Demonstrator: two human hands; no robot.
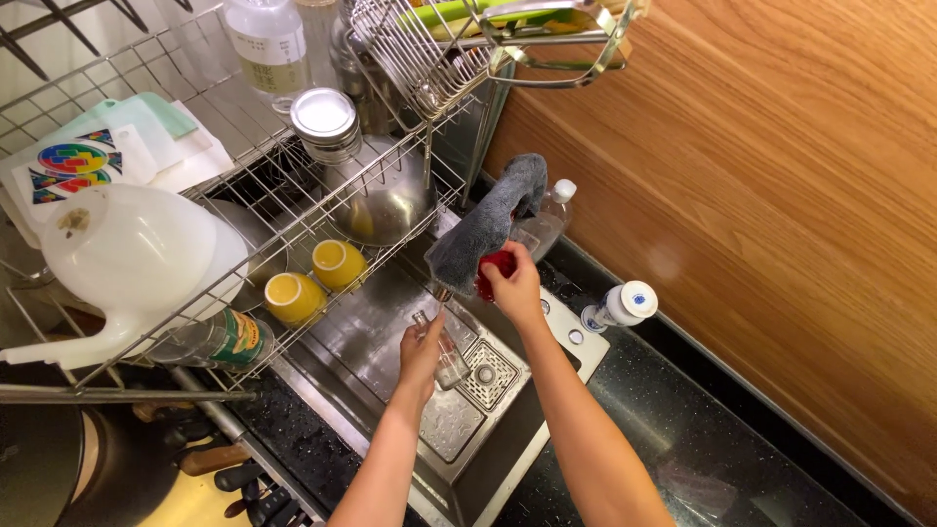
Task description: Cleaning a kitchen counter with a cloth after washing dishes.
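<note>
My left hand (421, 351) holds a small clear glass bottle (447, 359) over the steel sink (390, 312), near the drain (485, 374). My right hand (512, 281) is raised above it and grips a red knob or handle (496, 265) at the tap, which is draped with a grey cloth (488, 220). The tap's spout is mostly hidden under the cloth. Both forearms reach in from the bottom of the view.
A wire dish rack (244, 195) spans the sink, holding a white plastic jug (127, 259), two yellow cups (317, 278), a steel bowl (386, 200) and a lidded jar (324, 122). A white-capped bottle (620, 307) lies on the black counter (703, 429). A wooden wall stands at right.
</note>
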